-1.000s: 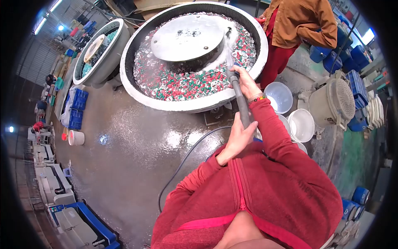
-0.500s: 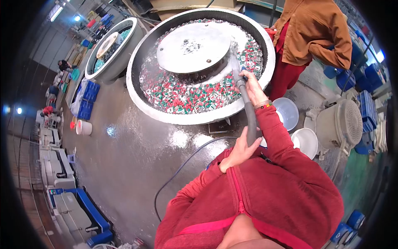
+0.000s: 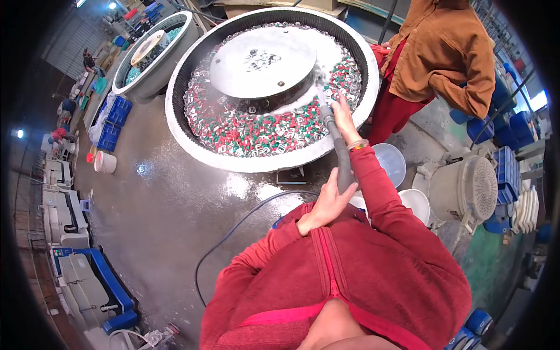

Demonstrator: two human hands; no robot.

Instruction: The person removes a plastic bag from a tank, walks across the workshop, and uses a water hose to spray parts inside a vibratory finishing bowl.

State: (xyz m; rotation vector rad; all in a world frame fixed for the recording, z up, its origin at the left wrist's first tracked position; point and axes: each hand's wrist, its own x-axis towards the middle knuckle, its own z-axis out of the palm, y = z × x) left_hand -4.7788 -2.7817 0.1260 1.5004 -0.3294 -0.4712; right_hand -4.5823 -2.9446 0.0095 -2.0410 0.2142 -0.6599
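A grey spray hose (image 3: 339, 149) runs up from my body to the big round tub (image 3: 175, 125), its thin tip over the tub's right part, where white spray and foam show. My left hand (image 3: 329, 204) is wrapped round the hose's thick lower part, near my chest. My right hand (image 3: 345, 119), with a beaded bracelet at the wrist, is beside the upper hose with its fingers stretched out; its palm side is hidden. Small red, green and white pieces (image 3: 256, 137) mixed with clear buckle-like parts fill the tub around a white round centre plate (image 3: 262, 61).
A co-worker in a brown jacket (image 3: 440, 52) stands right of the tub. White basins (image 3: 389, 163) and a grey drum-shaped machine (image 3: 461, 186) are at the right. A second tub (image 3: 125, 79), blue crates (image 3: 114, 122) and a white bucket (image 3: 105, 162) stand left. A dark cable (image 3: 233, 227) crosses the wet floor.
My right hand's fingers, curled at the hose before, are now straighter and beside it. The view has shifted slightly; the left hand keeps its hold.
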